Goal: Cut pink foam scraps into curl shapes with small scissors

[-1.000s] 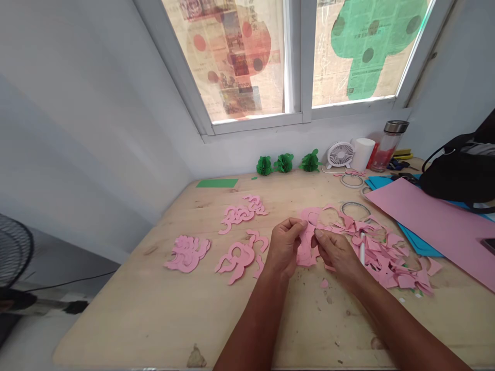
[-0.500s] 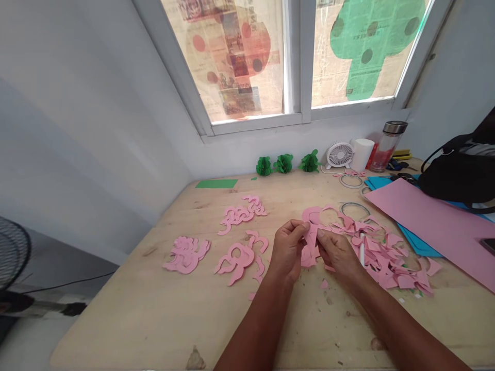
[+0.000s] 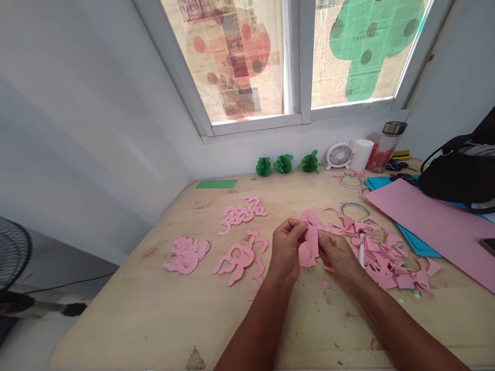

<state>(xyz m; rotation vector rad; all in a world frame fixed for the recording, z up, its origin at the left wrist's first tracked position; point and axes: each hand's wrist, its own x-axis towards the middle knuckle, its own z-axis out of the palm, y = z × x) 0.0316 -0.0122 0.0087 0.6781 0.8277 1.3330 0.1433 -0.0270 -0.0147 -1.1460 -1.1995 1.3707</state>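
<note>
Between my two hands is a pink paper piece (image 3: pixel 312 238), upright, with curved cut edges. My left hand (image 3: pixel 288 246) pinches its left side between thumb and fingers. At its right edge, the closed fingers of my right hand (image 3: pixel 335 253) grip the paper. Curly pink cutouts (image 3: pixel 240 257) lie to the left of my hands, with another group (image 3: pixel 243 214) behind them and a stacked pile (image 3: pixel 187 254) farther left. Pink scraps (image 3: pixel 386 257) are heaped to the right of my right hand, with a white stick (image 3: pixel 362 250) among them.
Along the wall stand green paper ornaments (image 3: pixel 284 163), a small white fan (image 3: pixel 339 155), a white cylinder (image 3: pixel 362 154) and a glass bottle (image 3: pixel 382 149). Pink sheet (image 3: pixel 429 221), blue sheets (image 3: pixel 417 238) and a black bag (image 3: pixel 456 175) lie at the right. Tape rings (image 3: pixel 355 205) sit behind the scraps.
The pink paper between my hands has turned to show more of its face and a straight right edge. Both hands have shifted only slightly.
</note>
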